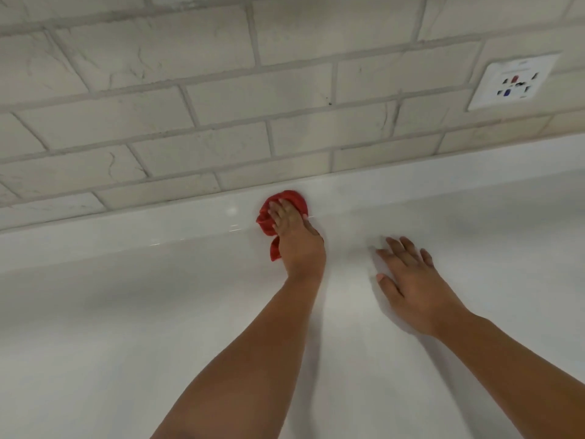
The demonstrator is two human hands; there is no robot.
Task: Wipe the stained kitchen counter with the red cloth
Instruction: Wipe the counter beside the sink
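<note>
fingers of my left hand lie straight, pressing the crumpled red cloth against the back lip of the glossy white bench, under marbled brick tiles; my right hand rests flat, fingers spread. socket lettering unreadable.

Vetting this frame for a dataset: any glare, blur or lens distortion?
Head view: small glare spots on the glossy counter left of the red cloth; wide-angle lens bows the wall tiles; right hand slightly blurred at the fingertips; soft arm shadows, no harsh ones.
</note>
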